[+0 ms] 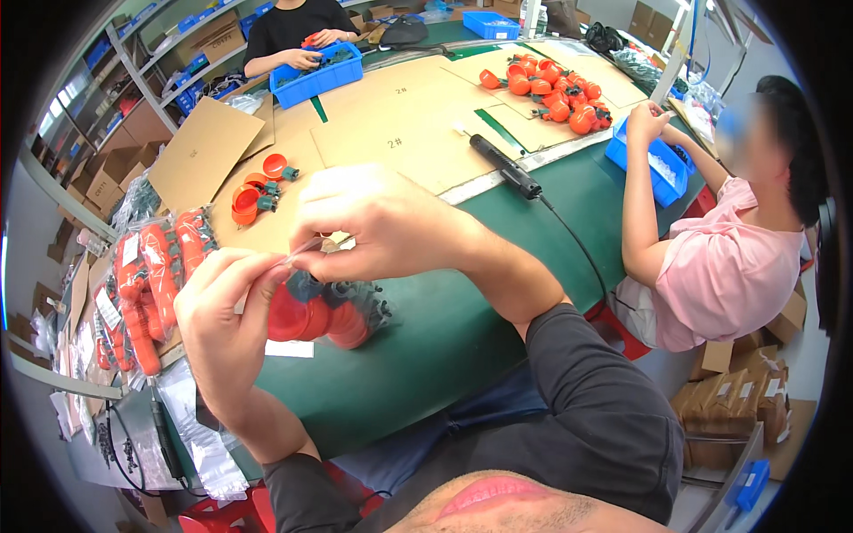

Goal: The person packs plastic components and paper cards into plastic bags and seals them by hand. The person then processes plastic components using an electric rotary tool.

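My left hand (224,298) and my right hand (378,226) come together over the near left part of the green table, both with fingers closed. Between their fingertips they pinch the edge of a clear plastic bag (307,251). Just below my hands, orange cups (346,325) with dark green fittings lie in clear plastic; my left hand partly covers them. Whether the pinched edge belongs to that same plastic I cannot tell for sure. A white paper slip (290,349) lies by the cups.
Filled bags of orange parts (149,298) lie at left, near flat clear bags (210,435). Loose orange cups (245,202) and a larger pile (560,93) rest on cardboard. A black electric screwdriver (505,167) lies ahead. Two people work at blue bins (317,82), (662,178).
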Demonstrator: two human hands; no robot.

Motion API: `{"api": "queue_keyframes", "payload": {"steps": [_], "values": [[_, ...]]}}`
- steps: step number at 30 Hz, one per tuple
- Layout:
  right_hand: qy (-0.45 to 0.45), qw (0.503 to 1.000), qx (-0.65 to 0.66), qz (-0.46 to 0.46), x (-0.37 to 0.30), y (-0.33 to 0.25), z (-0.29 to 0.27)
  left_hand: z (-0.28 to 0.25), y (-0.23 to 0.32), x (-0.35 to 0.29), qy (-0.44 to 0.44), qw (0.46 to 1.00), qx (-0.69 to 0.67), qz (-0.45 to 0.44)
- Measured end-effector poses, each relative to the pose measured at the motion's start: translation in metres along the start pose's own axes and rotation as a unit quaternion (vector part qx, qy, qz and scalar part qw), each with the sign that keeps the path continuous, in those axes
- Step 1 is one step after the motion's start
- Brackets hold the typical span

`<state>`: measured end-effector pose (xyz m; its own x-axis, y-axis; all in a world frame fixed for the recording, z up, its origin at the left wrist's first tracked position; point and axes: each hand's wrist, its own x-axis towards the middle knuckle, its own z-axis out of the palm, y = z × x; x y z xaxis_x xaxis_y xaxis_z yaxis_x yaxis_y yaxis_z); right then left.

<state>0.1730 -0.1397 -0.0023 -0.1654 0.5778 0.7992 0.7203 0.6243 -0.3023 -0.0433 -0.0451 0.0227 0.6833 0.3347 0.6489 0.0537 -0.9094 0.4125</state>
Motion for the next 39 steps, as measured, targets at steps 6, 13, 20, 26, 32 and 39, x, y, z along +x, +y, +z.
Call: {"api": "queue_keyframes", "payload": {"steps": [6, 13, 20, 26, 32, 39], "values": [[0.010, 1.000, 0.001, 0.010, 0.000, -0.005, 0.000, 0.000, 0.005, 0.000, -0.002, 1.000, 0.002, 0.011], [0.017, 1.000, -0.012, 0.007, -0.001, -0.004, -0.001, 0.003, 0.002, 0.001, -0.016, 1.000, 0.011, 0.022], [0.020, 1.000, -0.002, -0.021, 0.001, 0.004, 0.004, 0.005, 0.000, 0.001, -0.022, 0.999, -0.012, 0.043], [0.048, 0.999, -0.002, -0.011, -0.003, 0.007, 0.008, 0.007, -0.002, 0.004, -0.025, 0.997, 0.017, 0.069], [0.062, 0.996, -0.055, -0.039, -0.001, 0.006, 0.008, 0.008, -0.001, 0.003, -0.024, 1.000, 0.008, 0.017], [0.051, 0.998, -0.037, -0.014, -0.004, 0.006, 0.004, 0.007, -0.002, 0.004, -0.023, 1.000, 0.013, 0.017]]}}
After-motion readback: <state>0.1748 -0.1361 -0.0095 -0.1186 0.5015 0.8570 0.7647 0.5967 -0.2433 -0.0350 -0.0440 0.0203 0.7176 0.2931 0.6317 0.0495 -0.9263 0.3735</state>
